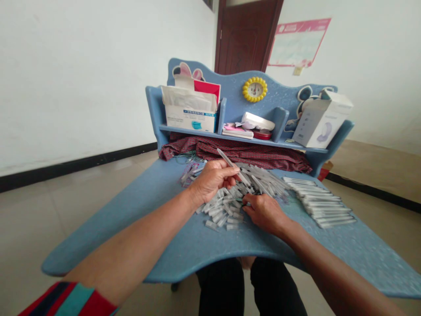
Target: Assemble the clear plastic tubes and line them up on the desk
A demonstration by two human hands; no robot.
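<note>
My left hand (212,179) is closed round a grey pen barrel (232,166) that sticks up and to the left out of my fingers. My right hand (263,210) rests on a heap of grey pen caps and small parts (223,210) in the middle of the blue desk (158,193). Its fingers are curled in a pinch over the heap, and what they hold is too small to make out. Behind my hands lies a loose pile of grey pen barrels (263,180). To the right a row of pens (320,204) is laid side by side.
A red checked cloth (240,153) lies under the desk's shelf. On the shelf stand a box of masks (190,112), some papers (238,130), a white carton (320,120) and a yellow clock (255,89). A brown door (246,35) is behind. The desk's front edge curves above my lap.
</note>
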